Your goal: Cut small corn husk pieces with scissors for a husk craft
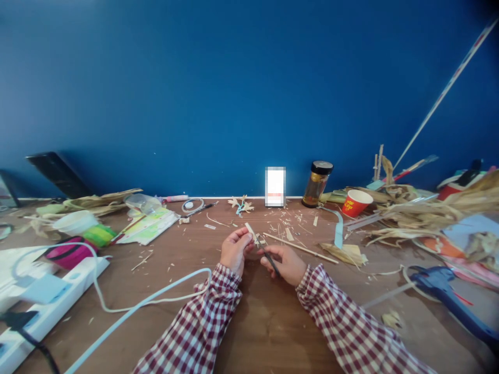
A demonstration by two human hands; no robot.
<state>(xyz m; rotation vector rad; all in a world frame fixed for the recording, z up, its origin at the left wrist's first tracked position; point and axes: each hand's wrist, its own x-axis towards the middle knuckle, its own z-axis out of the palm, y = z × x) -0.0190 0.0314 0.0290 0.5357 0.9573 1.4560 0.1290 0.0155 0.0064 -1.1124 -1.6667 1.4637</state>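
Note:
In the middle of the head view, my left hand (235, 251) pinches a small pale strip (249, 229), which looks like dried husk, between thumb and fingers. Close on its right, my right hand (287, 264) is closed around a slim dark tool (270, 259). The tool's tip slants up toward the strip; whether it touches cannot be made out. Its exact kind is too small to tell. Just beyond my right hand lies a thin stick (300, 248), among pale scraps and fibres. A small husk figure with blue-green ties (240, 205) rests farther back.
At the right are a blue glue gun (448, 293), a red paper cup (356, 203), a dark-lidded jar (317, 184) and dried husks (413, 212). A lit phone-like screen (275, 182) stands by the wall. A power strip (50, 306) and white cable (144, 301) occupy the left.

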